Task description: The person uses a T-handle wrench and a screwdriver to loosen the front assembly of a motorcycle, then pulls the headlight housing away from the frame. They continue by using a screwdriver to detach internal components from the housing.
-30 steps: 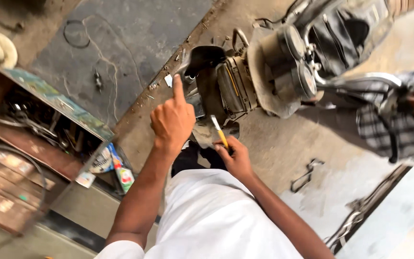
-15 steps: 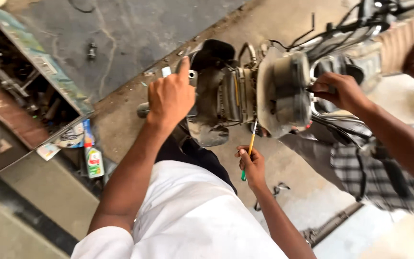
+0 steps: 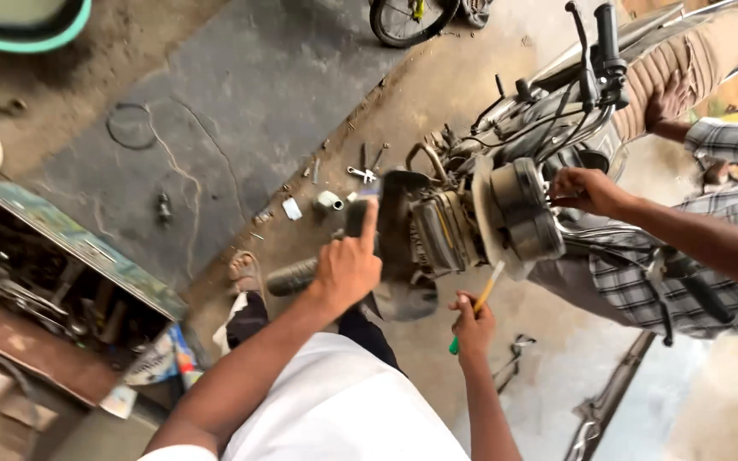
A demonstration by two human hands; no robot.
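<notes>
Beside motorcycle engine (image 3: pixel 442 230): left hand (image 3: pixel 348 269) grips dark part (image 3: pixel 357 213); right hand (image 3: pixel 473 326) holds screwdriver (image 3: pixel 478 303).

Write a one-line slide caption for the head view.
Left hand on the motorcycle engine, right hand holding a yellow-and-green screwdriver, while another person's hand grips the bike.

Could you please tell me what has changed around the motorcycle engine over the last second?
The left hand stayed raised at the engine, one finger extended, and now seems to press a dark part. The right hand kept its screwdriver but dropped away from the engine. Another person's hand came in and took hold near the headlight. The toolbox looks unchanged.
</notes>
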